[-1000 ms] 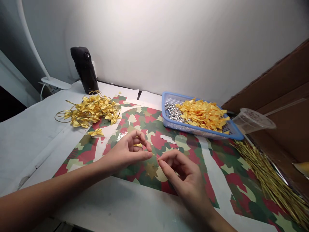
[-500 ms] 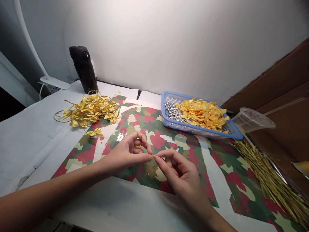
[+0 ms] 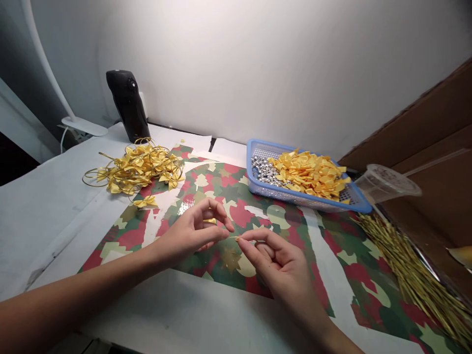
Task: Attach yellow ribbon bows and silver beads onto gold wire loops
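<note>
My right hand is closed, with thumb and forefinger pinching a short, thin gold wire-like strand whose tip points toward the left hand. Opposite it, my left hand has its thumb and forefinger parted, a small gap from the strand. Its other fingers are curled, and a small yellow satin piece shows among them, mostly hidden. Both hands are over the red, green and cream patterned mat.
A pile of yellow ribbon flowers on gold wire lies at left. The blue basket holds yellow ribbon pieces and silver beads. Gold stems, a plastic cup and cardboard line the right. A black bottle stands behind.
My left thumb and forefinger have come off the small strand and drawn slightly left. More of the strand shows in my right pinch, which has stayed almost in place.
</note>
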### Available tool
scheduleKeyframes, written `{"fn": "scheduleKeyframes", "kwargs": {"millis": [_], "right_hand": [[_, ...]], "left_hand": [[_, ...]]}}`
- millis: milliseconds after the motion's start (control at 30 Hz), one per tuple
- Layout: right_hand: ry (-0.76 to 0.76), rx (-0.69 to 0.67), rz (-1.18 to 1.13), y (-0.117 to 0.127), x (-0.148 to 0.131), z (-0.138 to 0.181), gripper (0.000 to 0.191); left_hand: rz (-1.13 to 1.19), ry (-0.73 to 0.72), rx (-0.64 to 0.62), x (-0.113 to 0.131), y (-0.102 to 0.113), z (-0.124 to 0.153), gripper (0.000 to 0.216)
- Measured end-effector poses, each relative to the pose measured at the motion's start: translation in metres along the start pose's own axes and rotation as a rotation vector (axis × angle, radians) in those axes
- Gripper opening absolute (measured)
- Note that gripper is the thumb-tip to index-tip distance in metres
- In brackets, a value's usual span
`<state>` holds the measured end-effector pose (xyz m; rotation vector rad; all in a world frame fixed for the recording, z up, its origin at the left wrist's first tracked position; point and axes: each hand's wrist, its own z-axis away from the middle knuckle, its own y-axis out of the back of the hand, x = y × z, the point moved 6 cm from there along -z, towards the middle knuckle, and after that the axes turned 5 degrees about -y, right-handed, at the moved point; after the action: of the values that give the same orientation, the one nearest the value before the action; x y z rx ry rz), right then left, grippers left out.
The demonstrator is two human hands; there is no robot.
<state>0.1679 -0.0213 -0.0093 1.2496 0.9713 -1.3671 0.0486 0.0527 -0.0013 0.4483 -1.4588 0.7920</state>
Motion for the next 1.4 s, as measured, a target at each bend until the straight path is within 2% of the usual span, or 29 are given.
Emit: {"fn": "scheduleKeyframes", "kwargs": {"millis": [400,700,1200,1400], "right_hand": [[-0.042,0.0,0.056,0.0029,0.0031,0.0011,0.023],[-0.017,0.024,0.038,0.0045,0.0014,0.0004,0.025],[-0.051,0.013,-0.012,0.0017,0.0001,0.0052,0.021],[-0.075,0.032,-0.05,0.0018,0.0008,0.0062,0.024]], "left_hand": [[-0.066,-0.068,-0.036,0.0013,0.0004,0.0011,0.015],[-0.221,-0.136,-0.045,0.0069,-0.0048,0.0076,0.021],[-0.166,-0.122,0.001,0.0065,-0.0036,0.0062,0.024],[-0.099,-0.102,-0.022,0.0034,-0.0038,0.0057,0.025]]}}
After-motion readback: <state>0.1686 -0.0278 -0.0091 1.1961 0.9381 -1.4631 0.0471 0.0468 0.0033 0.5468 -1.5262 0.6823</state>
